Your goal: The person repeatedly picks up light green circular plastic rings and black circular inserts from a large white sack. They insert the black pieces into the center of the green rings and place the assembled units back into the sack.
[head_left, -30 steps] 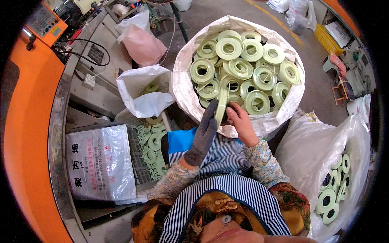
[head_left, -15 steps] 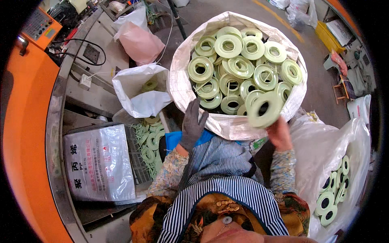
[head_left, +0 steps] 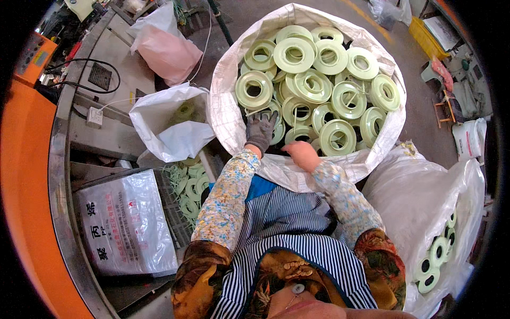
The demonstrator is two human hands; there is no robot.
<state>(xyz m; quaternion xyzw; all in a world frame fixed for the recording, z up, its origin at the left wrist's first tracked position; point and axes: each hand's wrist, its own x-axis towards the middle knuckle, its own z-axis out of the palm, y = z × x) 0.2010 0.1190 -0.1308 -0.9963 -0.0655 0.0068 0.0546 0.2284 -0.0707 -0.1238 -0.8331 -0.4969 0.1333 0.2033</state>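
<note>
Grey floor [head_left: 425,127] spreads behind the work, and an orange machine [head_left: 26,181] stands along the side at 9 o'clock, with 12 straight ahead and the middle of the view as the centre. Nearest, at 6 o'clock, is the person's striped apron [head_left: 289,247], with a speckled sleeve on each forearm. At 8 o'clock a flat plastic sack [head_left: 133,218] lies beside pale green rings and stringy scraps [head_left: 172,178]. Toward 4 o'clock a clear bag [head_left: 414,196] holds more rings of that kind. The left hand [head_left: 260,130], in a grey glove, is near 12 o'clock, its fingers somewhat apart on a green ring [head_left: 279,132]; whether they grip it cannot be told. The right hand [head_left: 304,155], bare, is at 3 o'clock from the centre, over the near edge of a big white sack [head_left: 228,119], fingers bent; whether it pinches anything cannot be told. That sack opens at 1 o'clock, heaped with green rings, the touched one at its near left. A smaller white bag [head_left: 180,141] gapes at 10. Farther away are a pink bag [head_left: 167,53] toward 11, a wooden stool [head_left: 446,109] between 2 and 3, and a yellow crate [head_left: 425,40] at 2.
</note>
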